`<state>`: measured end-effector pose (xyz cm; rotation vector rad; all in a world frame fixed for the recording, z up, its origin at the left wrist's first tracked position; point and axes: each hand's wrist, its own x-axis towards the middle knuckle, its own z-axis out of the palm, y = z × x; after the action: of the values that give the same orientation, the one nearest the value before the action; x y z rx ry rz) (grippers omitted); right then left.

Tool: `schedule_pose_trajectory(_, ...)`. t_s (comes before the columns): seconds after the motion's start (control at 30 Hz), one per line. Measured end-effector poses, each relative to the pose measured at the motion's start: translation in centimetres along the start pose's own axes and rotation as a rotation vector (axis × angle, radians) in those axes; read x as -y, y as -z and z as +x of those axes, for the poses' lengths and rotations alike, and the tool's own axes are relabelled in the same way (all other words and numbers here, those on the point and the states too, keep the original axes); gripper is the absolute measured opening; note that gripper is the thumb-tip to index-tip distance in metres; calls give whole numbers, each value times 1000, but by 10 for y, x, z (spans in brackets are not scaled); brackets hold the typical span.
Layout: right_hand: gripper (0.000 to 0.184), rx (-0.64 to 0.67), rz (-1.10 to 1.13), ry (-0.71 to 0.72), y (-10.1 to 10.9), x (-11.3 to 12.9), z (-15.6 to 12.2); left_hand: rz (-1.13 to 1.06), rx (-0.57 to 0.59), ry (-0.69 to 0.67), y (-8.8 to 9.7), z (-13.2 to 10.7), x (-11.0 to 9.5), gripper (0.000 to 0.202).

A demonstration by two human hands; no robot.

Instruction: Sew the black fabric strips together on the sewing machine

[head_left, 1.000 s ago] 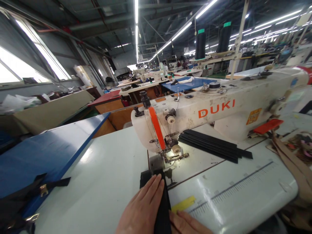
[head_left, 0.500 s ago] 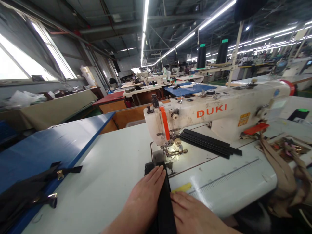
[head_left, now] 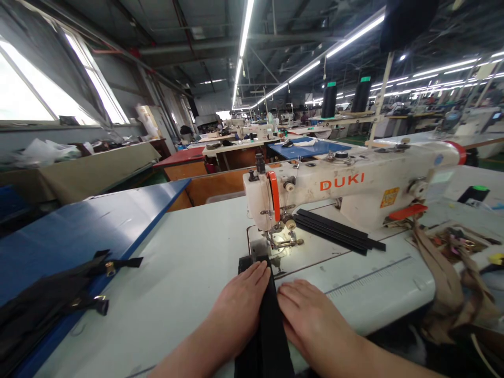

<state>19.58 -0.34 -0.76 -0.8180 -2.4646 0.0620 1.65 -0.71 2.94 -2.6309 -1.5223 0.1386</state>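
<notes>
A black fabric strip (head_left: 274,331) runs lengthwise toward me from under the needle area of the white sewing machine (head_left: 307,184). My left hand (head_left: 246,299) lies flat across it, fingers stretched out and close together, tips just short of the presser foot (head_left: 262,251). To the strip's right, my right hand (head_left: 311,310) rests on the table with its fingers slightly bent, their tips against the strip's edge. Its thumb is hidden. More black material shows on the left side of the strip, partly under my left hand.
Several black strips (head_left: 334,231) lie beneath the machine arm. On the left, a black piece with metal fittings (head_left: 51,299) overlaps the blue tabletop (head_left: 118,220). Beige straps (head_left: 439,278) hang at the right near a tray of small parts (head_left: 452,241). Black thread cones (head_left: 329,100) stand behind.
My right hand has shifted slightly forward along the strip's edge. The yellow piece beside it no longer shows there. The view has turned a little; my left hand stays on the strip.
</notes>
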Motion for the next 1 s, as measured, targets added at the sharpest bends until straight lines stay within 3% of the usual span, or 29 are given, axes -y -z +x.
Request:
schedule_pose_trajectory(0.13, 14, 2, -36, -89, -3, -5, 15, -67, -30, 3, -7, -1, 6, 63)
schedule_pose_trajectory(0.33, 8, 56, -81, 150, -13, -16, 24, -117, -57, 16, -12, -2, 9, 61)
schedule_pose_trajectory(0.6, 12, 82, -77, 213, -13, -19, 25, -109, -76, -2, -7, -1, 11, 55)
schedule_pose_trajectory(0.87, 23, 109, 159, 146, 6, -14, 16, -103, -133, -18, -7, -4, 14, 53)
schedule_pose_trajectory(1.0, 22, 40, 219, 195, 15, -15, 6, -89, -153, -73, -12, -6, 18, 57)
